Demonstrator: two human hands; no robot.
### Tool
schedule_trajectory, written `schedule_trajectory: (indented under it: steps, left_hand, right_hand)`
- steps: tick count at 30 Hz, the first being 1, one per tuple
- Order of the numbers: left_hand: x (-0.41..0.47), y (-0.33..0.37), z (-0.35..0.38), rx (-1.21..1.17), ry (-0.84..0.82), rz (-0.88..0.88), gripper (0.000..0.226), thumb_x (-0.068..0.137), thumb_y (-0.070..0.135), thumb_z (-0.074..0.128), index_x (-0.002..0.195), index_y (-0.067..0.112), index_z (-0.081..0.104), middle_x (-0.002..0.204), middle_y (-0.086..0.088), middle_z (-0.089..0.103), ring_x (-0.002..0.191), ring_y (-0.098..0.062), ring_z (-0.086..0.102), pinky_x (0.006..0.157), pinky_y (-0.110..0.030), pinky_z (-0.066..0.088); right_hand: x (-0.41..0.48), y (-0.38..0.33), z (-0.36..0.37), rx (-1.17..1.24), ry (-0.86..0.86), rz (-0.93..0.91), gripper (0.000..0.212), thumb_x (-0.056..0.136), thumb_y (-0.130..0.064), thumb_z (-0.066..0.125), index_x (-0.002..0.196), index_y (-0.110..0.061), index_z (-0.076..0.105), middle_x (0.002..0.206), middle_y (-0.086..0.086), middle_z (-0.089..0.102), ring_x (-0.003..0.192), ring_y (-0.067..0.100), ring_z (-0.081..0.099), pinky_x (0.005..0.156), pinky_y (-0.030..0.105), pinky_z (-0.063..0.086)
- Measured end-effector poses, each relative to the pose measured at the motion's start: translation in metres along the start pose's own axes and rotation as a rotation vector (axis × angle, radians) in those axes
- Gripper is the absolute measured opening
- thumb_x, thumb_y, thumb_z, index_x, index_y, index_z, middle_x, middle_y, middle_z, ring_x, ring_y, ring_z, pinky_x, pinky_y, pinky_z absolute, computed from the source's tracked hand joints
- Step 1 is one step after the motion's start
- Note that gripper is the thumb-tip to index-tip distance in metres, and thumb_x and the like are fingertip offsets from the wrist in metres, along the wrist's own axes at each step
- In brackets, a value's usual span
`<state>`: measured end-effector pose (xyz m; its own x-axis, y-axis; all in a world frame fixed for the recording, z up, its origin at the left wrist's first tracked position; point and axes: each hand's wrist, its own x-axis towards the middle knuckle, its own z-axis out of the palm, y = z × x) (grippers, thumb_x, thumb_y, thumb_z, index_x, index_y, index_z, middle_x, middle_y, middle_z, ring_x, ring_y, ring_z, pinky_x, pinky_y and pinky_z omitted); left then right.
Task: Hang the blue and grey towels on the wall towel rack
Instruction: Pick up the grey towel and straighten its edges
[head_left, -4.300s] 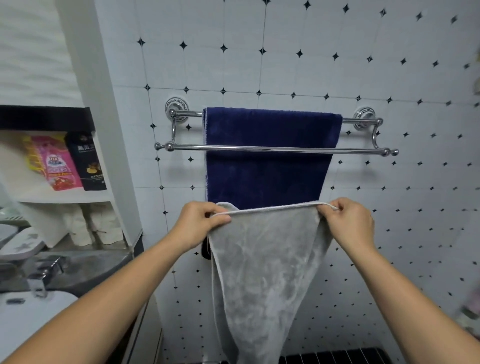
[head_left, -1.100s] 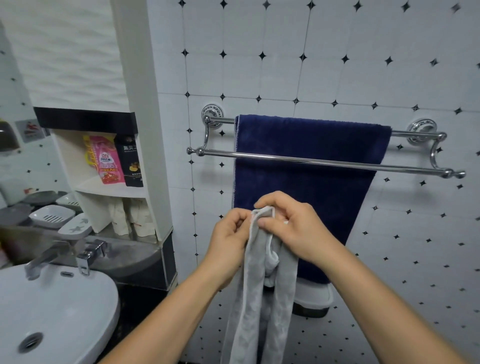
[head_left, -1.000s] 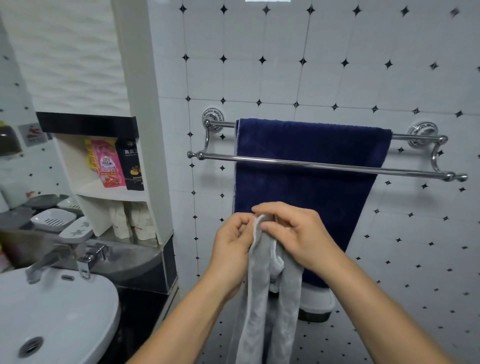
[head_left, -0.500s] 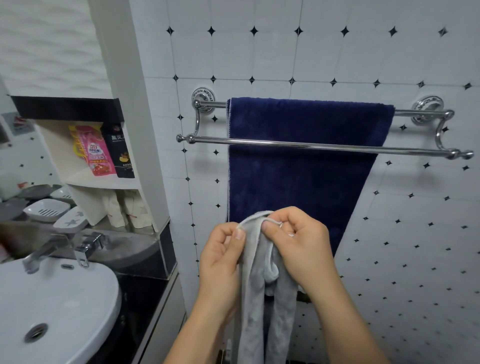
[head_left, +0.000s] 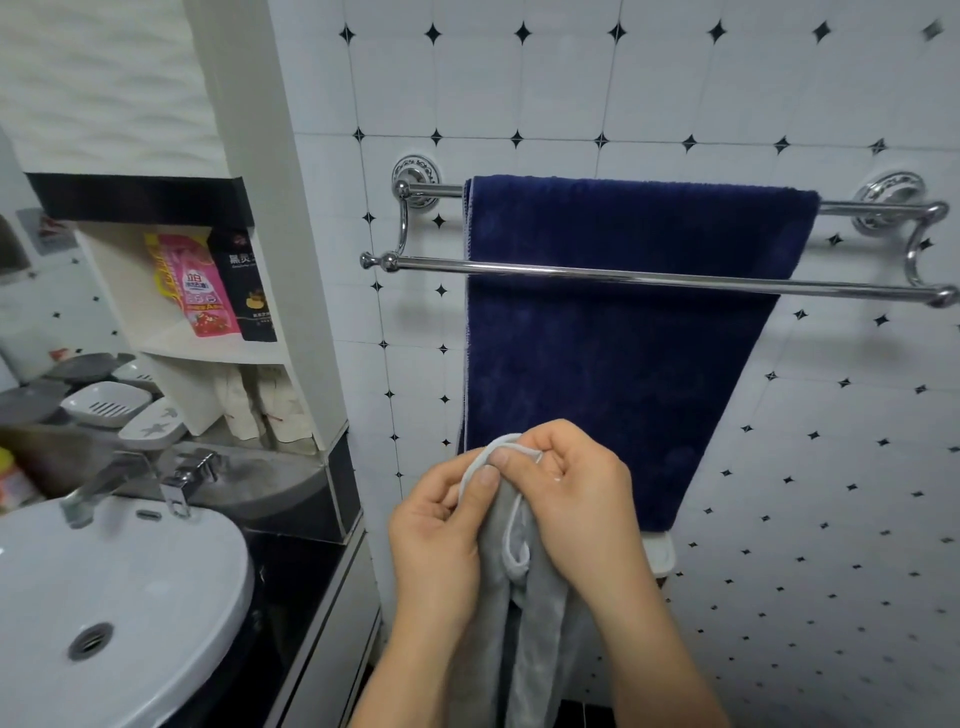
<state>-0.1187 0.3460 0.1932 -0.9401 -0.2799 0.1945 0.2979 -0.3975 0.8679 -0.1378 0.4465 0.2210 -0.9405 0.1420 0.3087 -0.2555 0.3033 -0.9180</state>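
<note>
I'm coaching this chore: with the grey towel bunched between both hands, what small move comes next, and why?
Probably draw the left hand and right hand apart along the top edge of the grey towel: it hangs bunched below the bare front bar, while the blue towel covers the back bar.

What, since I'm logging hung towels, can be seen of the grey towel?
The grey towel is soft, plush-looking cloth with a pale hem, bunched into hanging folds. The left hand and right hand pinch its top edge close together, before the hung blue towel, below the rack's bare front bar. Its lower end leaves the frame.
</note>
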Motion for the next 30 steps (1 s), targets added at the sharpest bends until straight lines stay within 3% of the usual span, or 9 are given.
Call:
schedule_trajectory:
  steps: [7, 11, 16, 19, 21, 23, 26, 28, 30]
  left_hand:
    - [0.008, -0.003, -0.005, 0.082, 0.085, 0.007, 0.015, 0.083, 0.004, 0.068, 0.077, 0.014, 0.077, 0.079, -0.012, 0.075, 0.073, -0.020, 0.073, 0.062, -0.023, 0.055]
    - [0.017, -0.001, -0.003, 0.071, 0.092, -0.014, 0.006, 0.084, 0.004, 0.067, 0.079, 0.006, 0.070, 0.068, -0.006, 0.073, 0.062, -0.012, 0.067, 0.057, -0.021, 0.053]
    - [0.059, 0.015, -0.021, 0.049, 0.159, 0.033, 0.009, 0.089, 0.008, 0.063, 0.081, 0.010, 0.064, 0.061, 0.007, 0.069, 0.056, -0.003, 0.061, 0.056, -0.016, 0.050]
    - [0.088, 0.030, -0.038, 0.039, 0.203, 0.082, 0.011, 0.092, 0.010, 0.061, 0.082, 0.012, 0.062, 0.060, 0.010, 0.068, 0.056, -0.002, 0.060, 0.058, -0.016, 0.051]
    - [0.103, 0.037, -0.047, 0.053, 0.210, 0.125, 0.013, 0.092, 0.012, 0.062, 0.080, 0.014, 0.063, 0.060, 0.011, 0.066, 0.056, -0.002, 0.058, 0.060, -0.018, 0.050]
    - [0.111, 0.039, -0.050, 0.089, 0.192, 0.156, 0.015, 0.091, 0.012, 0.063, 0.077, 0.017, 0.063, 0.061, 0.012, 0.065, 0.058, -0.004, 0.056, 0.064, -0.020, 0.049]
    - [0.115, 0.037, -0.049, 0.121, 0.163, 0.168, 0.012, 0.090, 0.015, 0.065, 0.078, 0.019, 0.064, 0.066, 0.009, 0.066, 0.064, -0.007, 0.057, 0.072, -0.027, 0.048]
    - [0.117, 0.035, -0.051, 0.094, 0.149, 0.163, 0.008, 0.087, 0.018, 0.067, 0.079, 0.019, 0.066, 0.071, 0.004, 0.066, 0.068, -0.011, 0.057, 0.076, -0.032, 0.048]
    - [0.118, 0.033, -0.052, 0.079, 0.137, 0.167, 0.007, 0.085, 0.020, 0.068, 0.079, 0.019, 0.067, 0.071, 0.004, 0.066, 0.069, -0.011, 0.057, 0.076, -0.033, 0.047]
  right_hand:
    - [-0.001, 0.007, -0.003, 0.052, -0.052, 0.046, 0.013, 0.083, -0.027, 0.074, 0.073, -0.022, 0.067, 0.059, -0.010, 0.062, 0.057, 0.002, 0.056, 0.056, 0.020, 0.047]
    - [0.004, 0.016, -0.009, 0.017, -0.102, 0.047, 0.020, 0.075, -0.034, 0.081, 0.074, -0.021, 0.066, 0.051, -0.010, 0.048, 0.052, 0.003, 0.045, 0.056, 0.026, 0.043]
    - [-0.004, 0.041, -0.036, -0.294, -0.375, 0.048, 0.027, 0.062, -0.033, 0.088, 0.084, -0.028, 0.073, 0.056, -0.018, 0.055, 0.055, -0.001, 0.051, 0.053, 0.013, 0.037]
    - [-0.007, 0.071, -0.059, -0.509, -0.449, -0.002, 0.023, 0.062, -0.038, 0.087, 0.078, -0.029, 0.074, 0.075, -0.016, 0.067, 0.075, -0.001, 0.058, 0.065, 0.015, 0.042]
    - [-0.004, 0.081, -0.074, -0.529, -0.459, 0.037, 0.016, 0.065, -0.041, 0.085, 0.076, -0.041, 0.073, 0.085, -0.020, 0.070, 0.085, -0.004, 0.061, 0.076, 0.019, 0.048]
    - [0.001, 0.083, -0.088, -0.592, -0.474, 0.074, 0.016, 0.067, -0.048, 0.081, 0.073, -0.050, 0.067, 0.085, -0.025, 0.068, 0.081, -0.004, 0.062, 0.075, 0.022, 0.050]
    - [0.014, 0.085, -0.107, -0.795, -0.497, 0.082, 0.037, 0.068, -0.056, 0.077, 0.060, -0.028, 0.054, 0.060, -0.010, 0.053, 0.056, 0.007, 0.046, 0.055, 0.027, 0.037]
    - [0.024, 0.082, -0.121, -0.922, -0.468, 0.059, 0.053, 0.072, -0.060, 0.072, 0.056, -0.019, 0.043, 0.060, -0.006, 0.047, 0.057, 0.011, 0.042, 0.055, 0.029, 0.032]
    - [0.034, 0.078, -0.138, -0.988, -0.358, 0.038, 0.051, 0.076, -0.067, 0.065, 0.054, -0.023, 0.050, 0.069, -0.007, 0.053, 0.062, 0.010, 0.049, 0.058, 0.031, 0.039]
